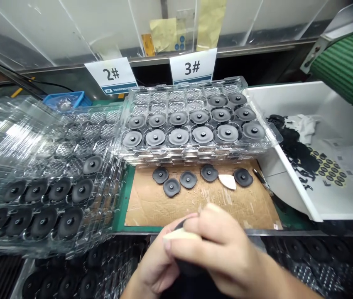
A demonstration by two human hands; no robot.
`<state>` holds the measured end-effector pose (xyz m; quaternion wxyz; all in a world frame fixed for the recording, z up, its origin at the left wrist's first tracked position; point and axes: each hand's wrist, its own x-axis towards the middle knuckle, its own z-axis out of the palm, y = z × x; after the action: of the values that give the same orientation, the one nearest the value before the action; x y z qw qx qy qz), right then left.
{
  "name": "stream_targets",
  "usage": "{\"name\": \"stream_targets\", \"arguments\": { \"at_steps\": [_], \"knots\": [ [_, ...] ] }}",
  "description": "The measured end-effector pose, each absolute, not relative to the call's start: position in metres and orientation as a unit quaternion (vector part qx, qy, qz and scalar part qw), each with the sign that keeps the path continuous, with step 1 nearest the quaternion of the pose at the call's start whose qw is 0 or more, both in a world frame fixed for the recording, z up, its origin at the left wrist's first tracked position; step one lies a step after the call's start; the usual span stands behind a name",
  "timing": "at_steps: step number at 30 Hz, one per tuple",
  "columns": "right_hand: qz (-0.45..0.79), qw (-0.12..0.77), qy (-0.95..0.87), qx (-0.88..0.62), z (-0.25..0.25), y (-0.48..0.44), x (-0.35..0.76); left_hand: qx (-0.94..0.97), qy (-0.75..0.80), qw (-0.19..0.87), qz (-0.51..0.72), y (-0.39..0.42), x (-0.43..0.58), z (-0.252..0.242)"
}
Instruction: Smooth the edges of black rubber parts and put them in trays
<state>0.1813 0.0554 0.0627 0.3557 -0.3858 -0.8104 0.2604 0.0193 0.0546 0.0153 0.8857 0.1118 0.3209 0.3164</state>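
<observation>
Clear plastic trays (17,137) of black discs (60,189) are stacked at left; a dark disc (189,268) is gripped narrowly between left hand (153,265) and right hand (216,245), a cream pad (179,235) pressed against it; loose discs (189,179) are laid on brown cardboard (241,207), before a white bin (344,104).

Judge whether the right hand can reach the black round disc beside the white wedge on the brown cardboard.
Probably yes: only bare brown cardboard lies between the right hand and the black round disc, though it holds a cream wedge.
</observation>
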Motion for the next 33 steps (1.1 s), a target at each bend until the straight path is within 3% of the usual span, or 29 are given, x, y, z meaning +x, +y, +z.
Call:
{"name": "stream_targets", "arguments": {
  "at_steps": [4, 8, 12, 17, 20, 22, 27, 31, 33],
  "knots": [
    [0.296, 0.284, -0.775, -0.481, 0.043, 0.061, 0.202, 0.11, 0.297, 0.888, 0.335, 0.055, 0.006, 0.013],
    [0.347, 0.316, -0.658, -0.589, -0.001, 0.042, 0.219, 0.109, 0.316, 0.877, 0.344, 0.059, -0.003, 0.016],
    [0.396, 0.284, -0.614, -0.621, -0.031, 0.019, 0.215, 0.118, 0.307, 0.881, 0.34, 0.064, 0.002, 0.018],
    [0.343, 0.359, -0.6, -0.627, 0.012, 0.019, 0.206, 0.127, 0.322, 0.875, 0.339, 0.064, 0.012, 0.019],
    [0.253, 0.432, -0.705, -0.502, 0.048, 0.034, 0.193, 0.141, 0.347, 0.859, 0.348, 0.062, 0.015, 0.019],
    [0.222, 0.424, -0.775, -0.412, 0.06, 0.044, 0.185, 0.148, 0.347, 0.852, 0.362, 0.059, 0.014, 0.016],
    [0.258, 0.317, -0.78, -0.473, 0.058, 0.05, 0.18, 0.108, 0.336, 0.85, 0.39, 0.051, 0.008, 0.002],
    [0.312, 0.425, -0.711, -0.465, 0.036, 0.056, 0.178, 0.103, 0.312, 0.846, 0.419, 0.054, 0.012, -0.001],
    [0.363, 0.429, -0.637, -0.528, 0.014, 0.06, 0.181, 0.088, 0.313, 0.837, 0.441, 0.058, 0.014, -0.002]
  ]
}}
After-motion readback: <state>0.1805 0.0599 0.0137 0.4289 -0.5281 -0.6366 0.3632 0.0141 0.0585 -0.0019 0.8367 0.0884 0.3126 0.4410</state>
